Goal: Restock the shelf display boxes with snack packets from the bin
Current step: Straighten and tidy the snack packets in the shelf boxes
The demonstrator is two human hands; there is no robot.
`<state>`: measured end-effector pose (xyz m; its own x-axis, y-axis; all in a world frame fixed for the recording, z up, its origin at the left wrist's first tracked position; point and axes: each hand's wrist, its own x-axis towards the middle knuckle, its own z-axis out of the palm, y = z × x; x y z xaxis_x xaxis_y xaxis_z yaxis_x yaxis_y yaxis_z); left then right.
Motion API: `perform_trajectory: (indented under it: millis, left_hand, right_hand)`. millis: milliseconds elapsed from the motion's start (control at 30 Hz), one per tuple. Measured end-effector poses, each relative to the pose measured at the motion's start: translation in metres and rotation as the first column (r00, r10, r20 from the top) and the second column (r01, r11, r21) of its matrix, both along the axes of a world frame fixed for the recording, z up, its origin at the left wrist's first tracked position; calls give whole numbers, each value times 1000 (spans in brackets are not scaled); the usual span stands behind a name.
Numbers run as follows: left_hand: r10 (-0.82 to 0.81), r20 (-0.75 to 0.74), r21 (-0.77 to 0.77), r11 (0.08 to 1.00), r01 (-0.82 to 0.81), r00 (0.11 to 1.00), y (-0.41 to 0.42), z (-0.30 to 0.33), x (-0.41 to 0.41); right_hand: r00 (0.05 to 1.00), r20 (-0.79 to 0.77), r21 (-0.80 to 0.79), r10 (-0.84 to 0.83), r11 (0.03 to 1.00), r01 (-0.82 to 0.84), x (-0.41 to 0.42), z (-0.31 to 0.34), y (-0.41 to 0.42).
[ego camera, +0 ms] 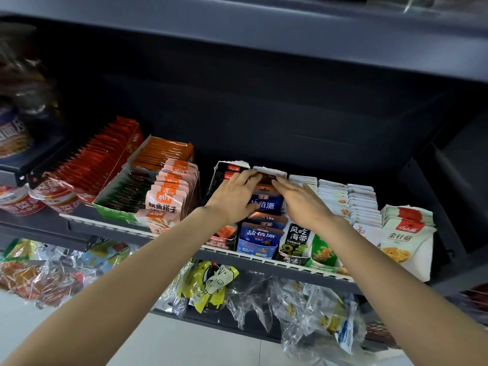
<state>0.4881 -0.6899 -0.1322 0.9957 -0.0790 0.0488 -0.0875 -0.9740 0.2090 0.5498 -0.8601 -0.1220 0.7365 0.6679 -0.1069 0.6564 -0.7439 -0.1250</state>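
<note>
Two hands reach to the shelf [264, 262]: left hand [232, 199], right hand [303, 202]. Around the blue packets [260, 240] between them, three show their fronts. Left of those stand three display boxes: red [105, 157], orange [163, 151], green [124, 196]. Further left, two noodle cups [39, 199] sit at the shelf edge. Rows to the right are too dense to count.

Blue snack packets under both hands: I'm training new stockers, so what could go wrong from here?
1. Both hands, left hand and right hand, press flat on the blue packets; pushing hard may crumple them or the torn white display box behind.
2. The front blue packet stands at the shelf rail; a forward shove could tip it off.
3. The right forearm passes close over the seaweed packet and could knock it over.
</note>
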Motion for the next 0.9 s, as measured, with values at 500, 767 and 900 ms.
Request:
perform_trajectory:
  millis: [500, 767, 900]
  left_hand:
    - [-169, -327, -165, 979, 120, 930, 11, 8, -17]
    - [-158, -273, -217, 971, 99, 949, 7, 16, -23]
    - [-137, -246, -255, 964, 73, 960, 9, 16, -33]
  right_hand:
    - [999, 37, -50, 21, 999, -20, -10, 1, -5]
    - [999, 12, -71, -41, 997, 42, -8, 1, -4]
    - [999, 7, -30, -52, 998, 52, -11, -1, -5]
